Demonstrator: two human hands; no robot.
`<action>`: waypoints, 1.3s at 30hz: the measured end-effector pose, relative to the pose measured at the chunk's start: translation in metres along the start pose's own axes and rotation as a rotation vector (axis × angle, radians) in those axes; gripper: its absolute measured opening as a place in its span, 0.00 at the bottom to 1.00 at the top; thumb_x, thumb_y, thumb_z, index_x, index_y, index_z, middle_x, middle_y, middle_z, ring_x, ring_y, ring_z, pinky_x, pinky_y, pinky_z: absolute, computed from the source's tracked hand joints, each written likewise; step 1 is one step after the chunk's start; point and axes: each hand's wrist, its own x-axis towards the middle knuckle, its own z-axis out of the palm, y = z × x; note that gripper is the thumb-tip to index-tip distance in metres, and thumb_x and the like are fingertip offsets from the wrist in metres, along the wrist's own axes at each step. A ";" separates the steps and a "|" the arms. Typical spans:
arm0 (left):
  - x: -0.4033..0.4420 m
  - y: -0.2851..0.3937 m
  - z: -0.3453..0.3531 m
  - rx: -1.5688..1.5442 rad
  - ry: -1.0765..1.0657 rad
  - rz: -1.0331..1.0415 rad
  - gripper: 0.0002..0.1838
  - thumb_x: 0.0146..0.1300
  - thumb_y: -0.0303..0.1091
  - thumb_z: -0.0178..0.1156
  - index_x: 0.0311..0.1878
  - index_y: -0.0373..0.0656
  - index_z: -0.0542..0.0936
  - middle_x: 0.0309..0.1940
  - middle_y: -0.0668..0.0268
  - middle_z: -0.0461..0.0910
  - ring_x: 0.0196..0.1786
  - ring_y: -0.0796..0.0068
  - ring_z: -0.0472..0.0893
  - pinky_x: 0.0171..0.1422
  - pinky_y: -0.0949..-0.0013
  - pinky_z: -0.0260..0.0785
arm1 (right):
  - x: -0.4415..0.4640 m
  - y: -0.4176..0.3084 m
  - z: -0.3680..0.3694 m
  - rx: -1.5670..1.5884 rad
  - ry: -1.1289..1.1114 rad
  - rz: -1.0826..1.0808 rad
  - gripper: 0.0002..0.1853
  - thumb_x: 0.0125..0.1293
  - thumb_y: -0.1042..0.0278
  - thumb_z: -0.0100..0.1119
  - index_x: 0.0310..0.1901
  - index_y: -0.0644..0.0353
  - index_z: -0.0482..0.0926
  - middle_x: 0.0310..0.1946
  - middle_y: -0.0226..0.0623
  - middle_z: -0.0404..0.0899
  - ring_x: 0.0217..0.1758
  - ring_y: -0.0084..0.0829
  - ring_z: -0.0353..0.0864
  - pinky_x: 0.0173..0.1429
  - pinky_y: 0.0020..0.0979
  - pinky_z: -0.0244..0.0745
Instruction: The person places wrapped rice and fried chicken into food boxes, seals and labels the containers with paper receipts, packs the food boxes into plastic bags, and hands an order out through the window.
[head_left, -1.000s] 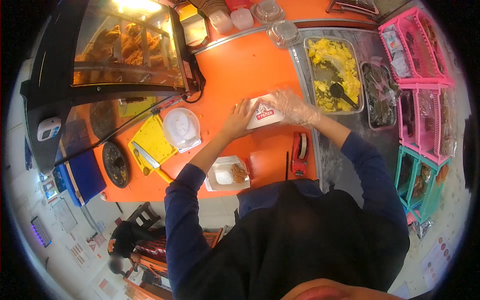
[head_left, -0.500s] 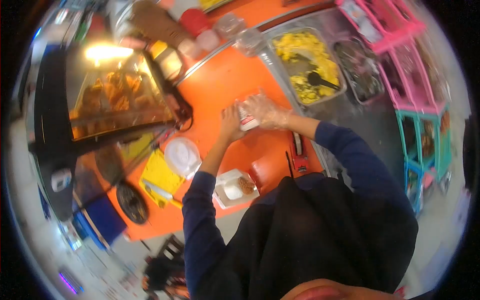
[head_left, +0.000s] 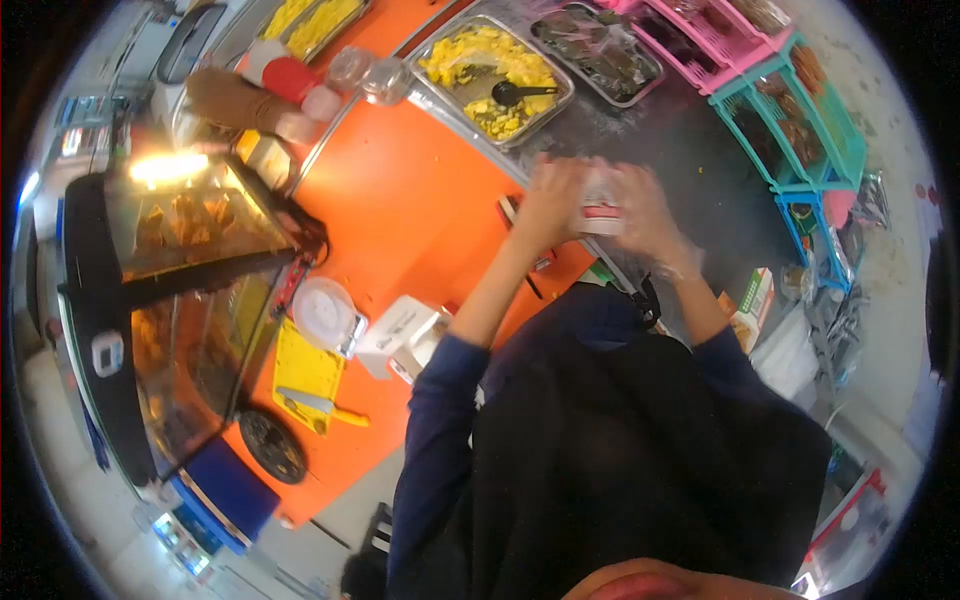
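Both my hands hold a small white paper package with red print [head_left: 600,212], one on each side, above the edge of the metal counter. My left hand [head_left: 553,203] is bare, its fingers curled against the package's left side. My right hand [head_left: 650,215], in a clear plastic glove, closes on the other side and is blurred. Under my left wrist lies a red and black stapler-like tool [head_left: 544,262], mostly covered. A white takeaway box [head_left: 398,332] stands by my left forearm, which hides part of it.
Beyond my hands are a tray of yellow food [head_left: 480,60] with a black scoop [head_left: 510,93] and a tray of dark food [head_left: 600,50]. To the left, a knife [head_left: 305,400] lies on a yellow board [head_left: 300,360] near a glass warmer [head_left: 185,225]. Coloured baskets [head_left: 790,120] line the right.
The view has turned, and my hands have carried the package right, from over the orange tabletop toward the metal counter. Rice and fried food in the takeaway box no longer show.
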 end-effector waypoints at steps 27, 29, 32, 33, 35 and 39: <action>-0.505 0.022 0.039 0.378 0.922 -1.595 0.20 0.48 0.33 0.70 0.44 0.43 0.74 0.33 0.61 0.79 0.35 0.64 0.80 0.39 0.63 0.73 | 0.164 0.100 0.137 -0.006 0.111 -0.230 0.18 0.63 0.66 0.54 0.52 0.63 0.76 0.48 0.48 0.78 0.53 0.49 0.76 0.60 0.43 0.70; -0.530 0.018 0.041 0.389 0.620 -1.806 0.18 0.49 0.32 0.68 0.43 0.40 0.76 0.31 0.61 0.80 0.32 0.66 0.79 0.39 0.64 0.73 | 0.183 0.077 0.137 -0.085 0.054 -0.142 0.16 0.61 0.66 0.54 0.49 0.63 0.77 0.45 0.49 0.79 0.51 0.49 0.77 0.57 0.44 0.71; -0.511 0.042 0.021 0.038 0.628 -1.893 0.15 0.56 0.31 0.59 0.46 0.34 0.78 0.34 0.58 0.81 0.37 0.66 0.80 0.42 0.64 0.73 | 0.206 0.086 0.161 -0.068 -0.003 -0.065 0.13 0.59 0.68 0.53 0.43 0.63 0.79 0.41 0.50 0.80 0.46 0.49 0.79 0.52 0.46 0.73; -0.517 0.048 0.023 0.006 0.696 -1.931 0.17 0.54 0.31 0.61 0.46 0.33 0.77 0.32 0.58 0.82 0.35 0.68 0.80 0.41 0.66 0.74 | 0.212 0.094 0.171 0.019 0.011 -0.067 0.12 0.58 0.69 0.52 0.41 0.63 0.79 0.38 0.51 0.81 0.43 0.50 0.79 0.49 0.46 0.74; -0.509 0.071 0.024 0.027 1.257 -1.816 0.17 0.57 0.33 0.60 0.47 0.32 0.77 0.34 0.55 0.82 0.39 0.64 0.81 0.43 0.62 0.74 | 0.222 0.094 0.169 0.015 -0.003 -0.074 0.12 0.58 0.71 0.50 0.41 0.63 0.80 0.34 0.52 0.81 0.42 0.52 0.80 0.48 0.45 0.74; -0.448 0.107 -0.001 0.396 1.595 -1.873 0.18 0.64 0.29 0.53 0.53 0.27 0.70 0.49 0.43 0.75 0.49 0.52 0.78 0.52 0.54 0.72 | 0.247 0.089 0.191 0.113 -0.267 0.134 0.18 0.57 0.72 0.51 0.50 0.64 0.76 0.40 0.57 0.79 0.44 0.54 0.79 0.46 0.45 0.75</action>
